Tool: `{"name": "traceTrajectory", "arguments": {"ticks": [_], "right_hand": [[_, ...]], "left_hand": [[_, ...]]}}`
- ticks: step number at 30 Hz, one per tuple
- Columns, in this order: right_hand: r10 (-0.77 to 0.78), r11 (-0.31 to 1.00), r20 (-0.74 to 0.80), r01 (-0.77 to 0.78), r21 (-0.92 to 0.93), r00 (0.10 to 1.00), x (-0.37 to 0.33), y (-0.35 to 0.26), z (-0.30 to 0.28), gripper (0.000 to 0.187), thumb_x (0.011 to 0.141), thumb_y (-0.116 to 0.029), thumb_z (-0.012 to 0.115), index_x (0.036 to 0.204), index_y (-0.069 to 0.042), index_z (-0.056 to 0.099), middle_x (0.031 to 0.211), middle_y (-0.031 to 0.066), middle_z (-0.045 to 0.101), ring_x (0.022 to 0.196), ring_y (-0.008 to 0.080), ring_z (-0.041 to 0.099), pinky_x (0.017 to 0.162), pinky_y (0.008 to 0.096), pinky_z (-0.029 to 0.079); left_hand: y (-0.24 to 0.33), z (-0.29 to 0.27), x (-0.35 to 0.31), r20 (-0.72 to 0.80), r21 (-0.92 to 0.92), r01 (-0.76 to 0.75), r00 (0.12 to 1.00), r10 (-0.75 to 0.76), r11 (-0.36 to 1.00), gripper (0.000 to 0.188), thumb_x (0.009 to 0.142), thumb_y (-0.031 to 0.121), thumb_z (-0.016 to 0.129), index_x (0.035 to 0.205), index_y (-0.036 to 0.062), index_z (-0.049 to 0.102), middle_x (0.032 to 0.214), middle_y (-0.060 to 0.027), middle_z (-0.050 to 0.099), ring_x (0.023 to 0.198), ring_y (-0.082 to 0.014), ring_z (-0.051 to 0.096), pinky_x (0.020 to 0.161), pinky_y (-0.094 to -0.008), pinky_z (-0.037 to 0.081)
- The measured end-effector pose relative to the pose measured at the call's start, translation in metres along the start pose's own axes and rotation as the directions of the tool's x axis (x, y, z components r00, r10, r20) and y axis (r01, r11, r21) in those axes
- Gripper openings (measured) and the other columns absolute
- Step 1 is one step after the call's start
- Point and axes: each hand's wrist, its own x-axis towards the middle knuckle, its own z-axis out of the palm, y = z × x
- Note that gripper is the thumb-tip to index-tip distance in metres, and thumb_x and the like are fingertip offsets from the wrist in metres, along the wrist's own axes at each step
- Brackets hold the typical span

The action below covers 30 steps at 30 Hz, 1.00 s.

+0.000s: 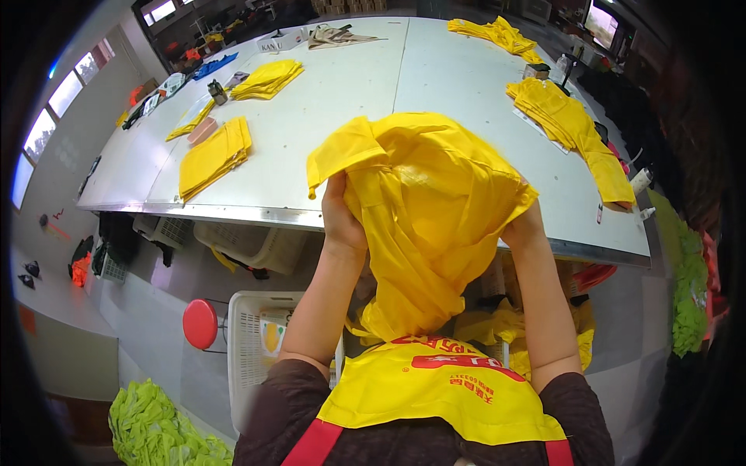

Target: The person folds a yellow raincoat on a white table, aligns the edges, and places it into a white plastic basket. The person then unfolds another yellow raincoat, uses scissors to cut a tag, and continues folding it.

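A bunched yellow cloth garment (pixel 435 179) hangs between my two hands in front of my chest, over the near edge of the table (pixel 334 101). My left hand (pixel 342 219) grips its left side, with a folded flap draped over the fingers. At the garment's right side my right hand (pixel 524 225) holds on, its fingers mostly hidden behind the cloth. The lower part drops in loose twisted folds towards the yellow apron (pixel 435 388) I wear. Whether the held piece is an apron too, I cannot tell.
Folded yellow stacks lie at the table's left (pixel 215 158) and right (pixel 567 128). A white basket (pixel 247 349) stands below, beside a red stool (pixel 200 324). Lime-green cloth (pixel 159 423) is heaped on the floor. Scissors-like dark tools and a white bottle (pixel 642 180) sit near the edges.
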Motion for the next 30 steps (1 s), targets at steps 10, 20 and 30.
{"name": "traceTrajectory", "arguments": {"ticks": [10,20,30], "right_hand": [[0.190,0.554,0.306,0.155,-0.818,0.933,-0.055,0.027,0.056,0.083,0.065,-0.023,0.080,0.133,-0.002,0.037,0.117,0.0165,0.052,0.108,0.0253,0.052,0.089,0.0356,0.044],[0.417,0.718,0.660,0.218,-0.661,0.625,-0.011,0.023,0.036,0.028,0.080,-0.008,0.059,0.107,0.000,0.056,0.099,0.0106,0.064,0.090,0.0179,0.058,0.083,0.0296,0.045],[0.590,0.776,0.415,-0.344,-0.529,0.692,0.011,0.021,0.015,0.032,0.081,-0.006,0.058,0.112,0.001,0.056,0.104,0.0055,0.061,0.096,0.0127,0.055,0.085,0.0274,0.044]], "left_hand": [[-0.031,0.029,-0.036,0.221,0.257,-0.454,0.887,0.405,0.853,0.047,0.095,0.038,0.038,0.131,0.0075,0.036,0.126,-0.0100,0.047,0.115,-0.0274,0.049,0.097,-0.0419,0.041],[0.018,-0.053,-0.038,0.279,0.767,-0.327,0.945,0.171,0.552,0.058,0.087,0.037,0.047,0.132,0.0034,0.035,0.129,-0.0135,0.045,0.118,-0.0296,0.046,0.099,-0.0435,0.039],[-0.015,-0.113,-0.019,0.118,0.429,-0.089,0.992,0.041,0.899,0.071,0.075,0.032,0.063,0.132,0.0002,0.036,0.131,-0.0166,0.044,0.119,-0.0311,0.046,0.099,-0.0440,0.039]]}}
